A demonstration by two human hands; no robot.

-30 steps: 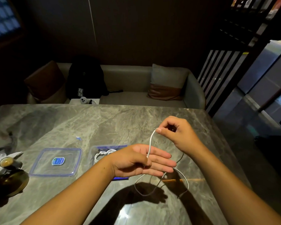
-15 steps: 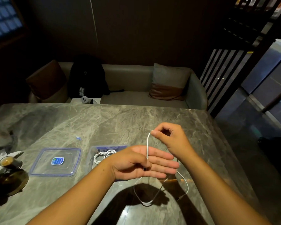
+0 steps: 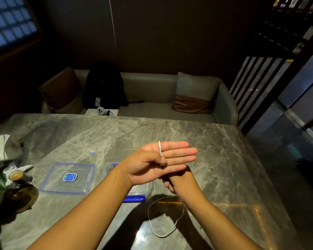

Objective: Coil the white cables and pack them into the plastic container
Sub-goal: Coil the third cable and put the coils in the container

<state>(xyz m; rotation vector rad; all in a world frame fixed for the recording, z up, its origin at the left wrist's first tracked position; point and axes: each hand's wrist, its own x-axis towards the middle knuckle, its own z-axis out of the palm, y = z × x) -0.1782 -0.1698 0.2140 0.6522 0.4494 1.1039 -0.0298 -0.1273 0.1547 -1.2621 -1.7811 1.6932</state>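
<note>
White cable (image 3: 160, 148): thin, round, one strand crossing the open palm of the left hand (image 3: 157, 163) and over its upper edge; the tail drops below the hands and lies as a slack loop on the marble table, toward its near edge. One end, a small connector, appears to rest on the palm under the thumb; too small to be certain.

Handling, judged: very light, limp, no stiffness to hold a shape. The loop sags freely, so turns will spring off unless pinned. Smooth jacket, likely to slide on skin. Best hold is near the connector end, thumb clamping it to the palm, with the free run fed under light tension.

Left hand: flat, fingers straight and pressed together, thumb folded in over the strand.

Right hand (image 3: 172, 183): beneath and behind the left, mostly hidden; fingers curled, probably around the hanging run, though I cannot tell whether they pinch it.

Plastic container (image 3: 146, 188): clear, blue clip, on the table directly under the left wrist, largely covered. Its lid (image 3: 68, 178) lies flat just to the left, apart from it.

Left edge of table: a small glass cup (image 3: 16, 175) and crumpled paper.
</note>
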